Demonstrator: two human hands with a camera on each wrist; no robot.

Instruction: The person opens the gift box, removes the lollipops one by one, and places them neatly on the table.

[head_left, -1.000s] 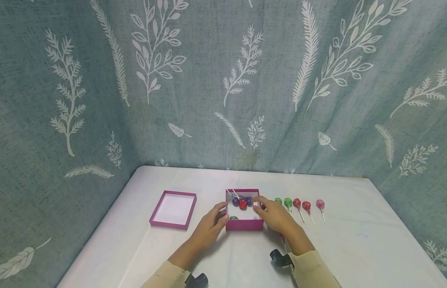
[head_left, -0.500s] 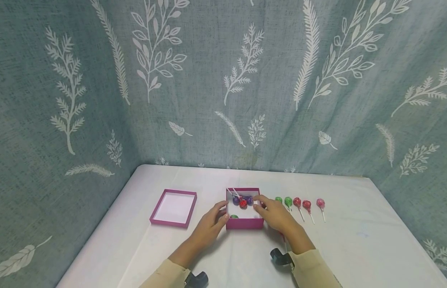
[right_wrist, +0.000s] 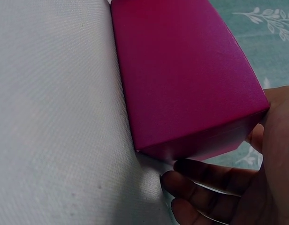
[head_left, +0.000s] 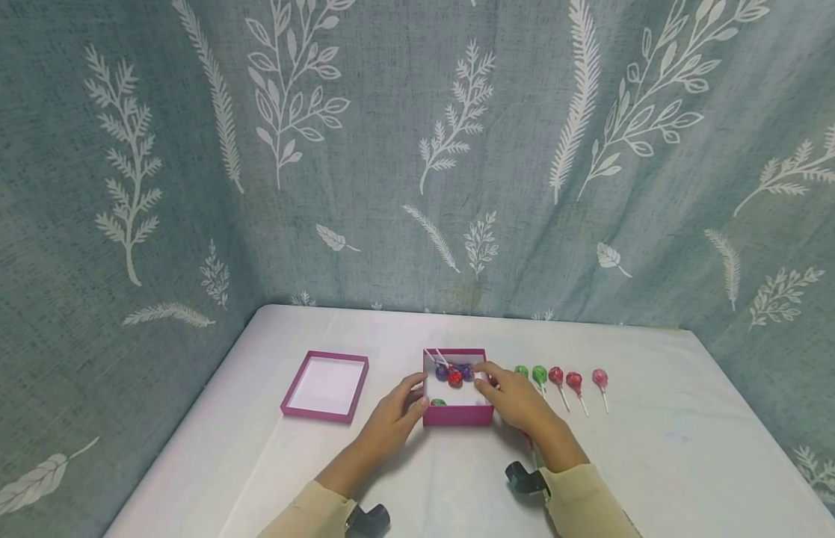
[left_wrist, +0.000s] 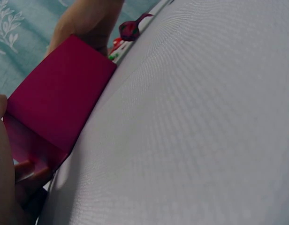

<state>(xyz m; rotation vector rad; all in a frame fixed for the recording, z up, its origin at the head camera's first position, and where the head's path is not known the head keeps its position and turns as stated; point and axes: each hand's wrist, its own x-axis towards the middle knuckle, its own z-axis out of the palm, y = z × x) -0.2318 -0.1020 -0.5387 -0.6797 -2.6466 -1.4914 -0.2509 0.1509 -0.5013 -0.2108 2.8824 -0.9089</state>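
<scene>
An uncovered magenta box point(head_left: 457, 416) with a white inside stands on the table between both hands. Purple lollipops point(head_left: 442, 372) and a red lollipop point(head_left: 455, 379) lie in its back part, some sticks leaning on the rim. A green lollipop point(head_left: 439, 402) shows by the front wall. My left hand point(head_left: 389, 424) holds the box's left side, thumb at the front corner. My right hand point(head_left: 518, 402) grips the right wall, its thumb and index finger over the rim; in the right wrist view other fingers point(right_wrist: 215, 176) lie along the outside of the box point(right_wrist: 182, 70).
The box's magenta-rimmed lid point(head_left: 316, 415) lies inside-up at the left. Right of the box is a row of green lollipops point(head_left: 540, 374), red lollipops point(head_left: 556, 375) and a pink lollipop point(head_left: 600, 377). Another dark red lollipop point(left_wrist: 129, 31) lies near the right wrist. A leaf-patterned curtain point(head_left: 390, 149) stands behind.
The head view has shifted very slightly, so everything sits a little higher in it. Both hands stay on the box, and the lollipops have not moved.
</scene>
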